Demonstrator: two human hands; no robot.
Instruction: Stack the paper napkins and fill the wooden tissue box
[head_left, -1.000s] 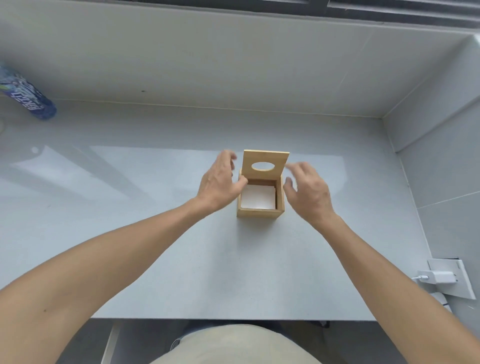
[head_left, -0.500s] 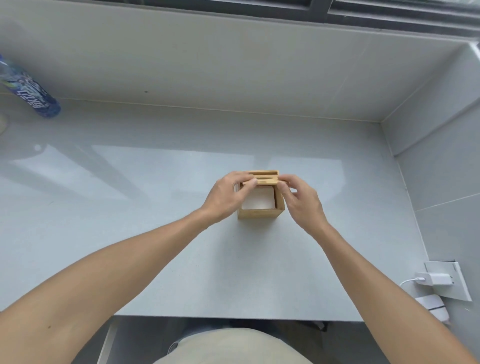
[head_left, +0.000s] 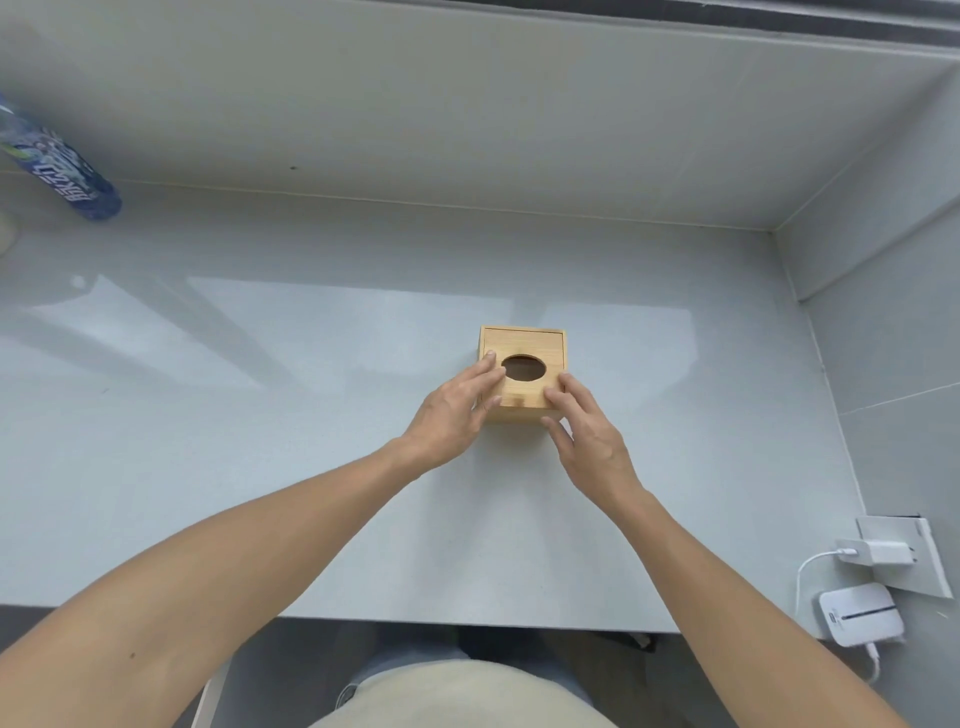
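Observation:
The wooden tissue box (head_left: 524, 345) stands in the middle of the grey counter (head_left: 311, 415). Its lid lies flat on top, with a dark oval opening (head_left: 525, 368) in it. No napkins show through the opening. My left hand (head_left: 457, 410) rests with its fingers on the lid's left front part. My right hand (head_left: 582, 431) touches the lid's right front corner with spread fingers. Neither hand grips anything.
A blue bottle (head_left: 57, 166) lies at the far left by the wall. A white charger (head_left: 878, 553) sits in a wall socket at the right, with a white device (head_left: 860, 613) below it. The counter's front edge (head_left: 467, 621) is close to my body.
The lid stood upright one second ago with white napkins visible inside. Both hands swung it down; now it lies shut on the box and the napkins are hidden.

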